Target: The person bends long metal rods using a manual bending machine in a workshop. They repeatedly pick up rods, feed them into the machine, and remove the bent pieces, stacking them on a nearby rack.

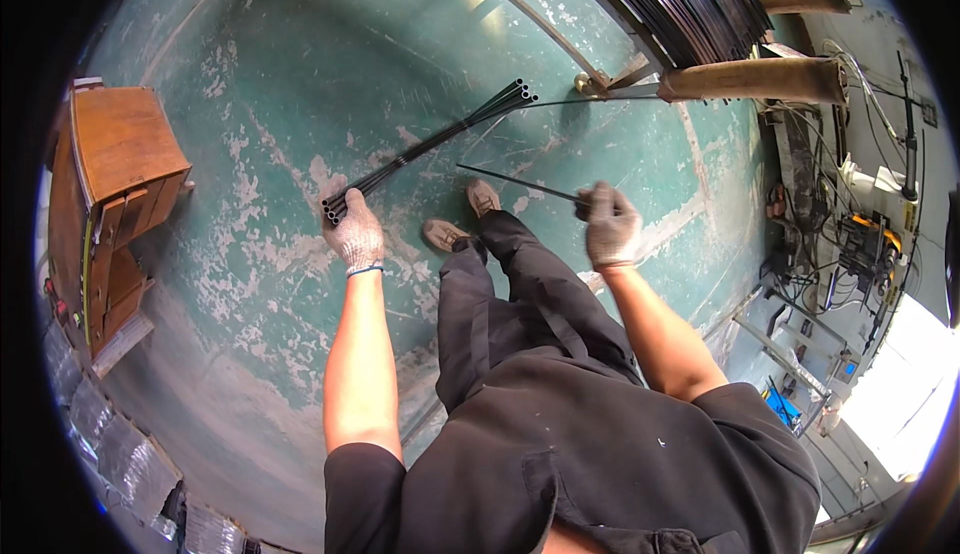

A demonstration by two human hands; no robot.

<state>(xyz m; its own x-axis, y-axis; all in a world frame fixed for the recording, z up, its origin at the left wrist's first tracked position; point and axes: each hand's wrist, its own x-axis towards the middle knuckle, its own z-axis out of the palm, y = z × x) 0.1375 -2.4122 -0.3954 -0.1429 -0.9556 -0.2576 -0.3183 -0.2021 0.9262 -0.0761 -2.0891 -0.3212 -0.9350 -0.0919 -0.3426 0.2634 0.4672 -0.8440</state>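
My left hand (355, 237), in a whitish knit glove, is closed around the near end of a bundle of several black tubes (430, 146). The bundle slants up to the right above the floor, its open round ends showing at both tips. A band seems to circle it near the middle. My right hand (612, 226), gloved too and slightly blurred, is closed on a thin dark rod (520, 183). That rod points left toward my shoes, apart from the tubes. Its other end is hidden in the fingers.
A wooden cabinet (130, 144) stands at the left. At the upper right, a rack holds many long dark tubes (675, 4) beside brown padded bars (755, 81). Cables and equipment (860, 254) line the right wall. Silvery wrapped packages (135, 474) lie at lower left. The green floor (290, 64) is worn.
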